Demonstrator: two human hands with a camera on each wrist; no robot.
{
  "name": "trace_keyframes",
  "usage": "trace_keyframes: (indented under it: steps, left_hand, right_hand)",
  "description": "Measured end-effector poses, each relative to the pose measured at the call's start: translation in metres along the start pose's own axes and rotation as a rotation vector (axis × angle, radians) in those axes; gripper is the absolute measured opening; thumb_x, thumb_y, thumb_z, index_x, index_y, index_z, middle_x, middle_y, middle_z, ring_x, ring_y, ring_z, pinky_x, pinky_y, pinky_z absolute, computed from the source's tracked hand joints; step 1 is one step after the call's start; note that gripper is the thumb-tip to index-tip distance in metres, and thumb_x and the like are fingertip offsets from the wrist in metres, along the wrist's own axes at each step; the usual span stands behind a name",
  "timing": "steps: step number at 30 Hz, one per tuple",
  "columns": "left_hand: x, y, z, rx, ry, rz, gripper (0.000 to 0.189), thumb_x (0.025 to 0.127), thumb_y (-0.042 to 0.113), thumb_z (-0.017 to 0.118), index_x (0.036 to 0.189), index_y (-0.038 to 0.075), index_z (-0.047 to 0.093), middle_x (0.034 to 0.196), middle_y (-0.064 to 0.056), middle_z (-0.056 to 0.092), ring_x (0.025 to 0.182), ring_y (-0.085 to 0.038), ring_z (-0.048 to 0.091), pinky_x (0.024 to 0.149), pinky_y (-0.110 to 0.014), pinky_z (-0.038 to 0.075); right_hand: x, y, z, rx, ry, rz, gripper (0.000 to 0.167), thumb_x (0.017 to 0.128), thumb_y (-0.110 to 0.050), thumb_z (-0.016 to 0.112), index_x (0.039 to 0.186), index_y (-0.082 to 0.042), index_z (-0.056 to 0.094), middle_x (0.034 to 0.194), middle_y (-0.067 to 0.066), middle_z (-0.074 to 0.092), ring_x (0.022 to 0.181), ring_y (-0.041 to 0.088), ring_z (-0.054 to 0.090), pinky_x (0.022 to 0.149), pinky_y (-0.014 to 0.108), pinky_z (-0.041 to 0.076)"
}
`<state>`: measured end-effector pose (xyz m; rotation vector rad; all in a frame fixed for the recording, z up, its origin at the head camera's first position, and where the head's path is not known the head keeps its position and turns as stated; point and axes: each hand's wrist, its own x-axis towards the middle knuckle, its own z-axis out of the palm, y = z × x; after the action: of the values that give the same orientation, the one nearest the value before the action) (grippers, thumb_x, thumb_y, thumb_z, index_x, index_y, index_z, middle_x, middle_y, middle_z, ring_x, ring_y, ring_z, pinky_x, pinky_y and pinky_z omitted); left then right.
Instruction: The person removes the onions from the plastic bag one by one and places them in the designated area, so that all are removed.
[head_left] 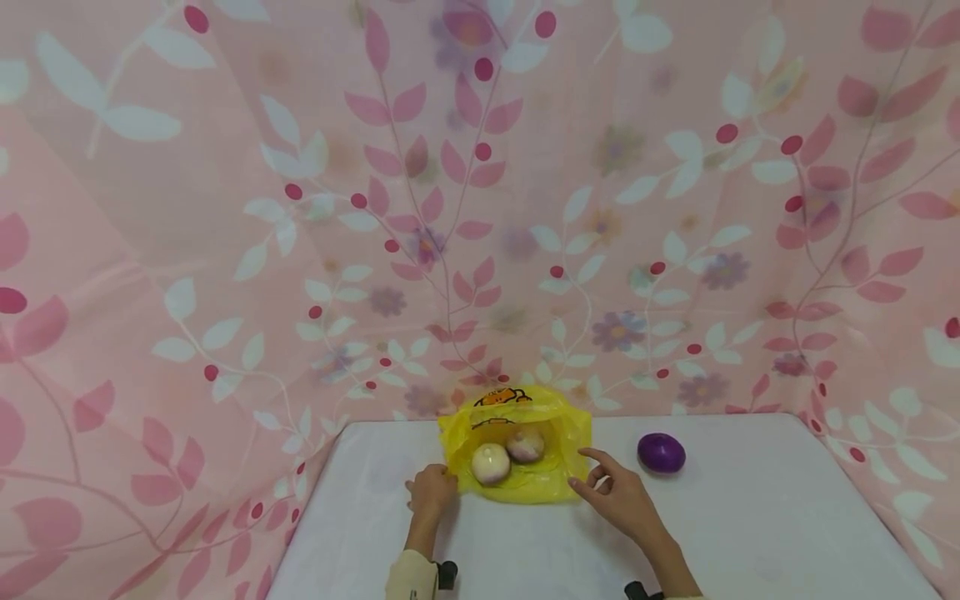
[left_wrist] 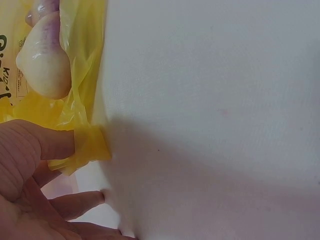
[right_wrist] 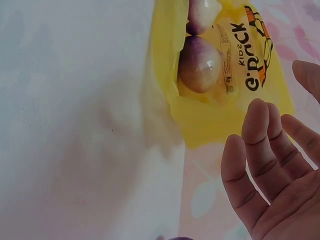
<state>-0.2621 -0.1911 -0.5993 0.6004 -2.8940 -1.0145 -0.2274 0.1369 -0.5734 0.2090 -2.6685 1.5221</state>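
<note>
A yellow plastic bag (head_left: 525, 492) lies on the table with its mouth spread toward me. Inside it rest two shiny onion-shaped bulbs, a mostly white one (head_left: 491, 464) and a more purple one (head_left: 526, 444), side by side. My left hand (head_left: 432, 490) pinches the bag's left edge; in the left wrist view the thumb (left_wrist: 57, 144) presses on the yellow film. Beside the bag's right edge is my right hand (head_left: 622, 500), its fingers (right_wrist: 257, 122) apart and slightly bent, holding nothing. Black print shows inside the bag.
A glossy dark purple round object (head_left: 662, 453) sits on the white table (head_left: 780, 508), right of the bag and beyond my right hand. A pink floral cloth (head_left: 480, 208) hangs right behind the table's far edge and along its sides.
</note>
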Motion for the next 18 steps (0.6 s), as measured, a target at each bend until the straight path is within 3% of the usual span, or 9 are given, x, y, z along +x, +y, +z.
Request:
trace_keyframes:
  steps: [18]
  left_hand:
    - [0.001, 0.000, 0.001, 0.005, 0.009, -0.009, 0.025, 0.085, 0.012, 0.064, 0.105, -0.001, 0.072, 0.105, -0.022, 0.067, 0.101, -0.050, 0.047, 0.082, -0.081, 0.032]
  right_hand:
    - [0.013, -0.003, 0.026, 0.031, -0.042, 0.013, 0.062, 0.081, -0.042, 0.079, 0.133, -0.015, 0.058, 0.075, -0.005, 0.062, 0.055, 0.013, 0.055, 0.049, 0.026, 0.046]
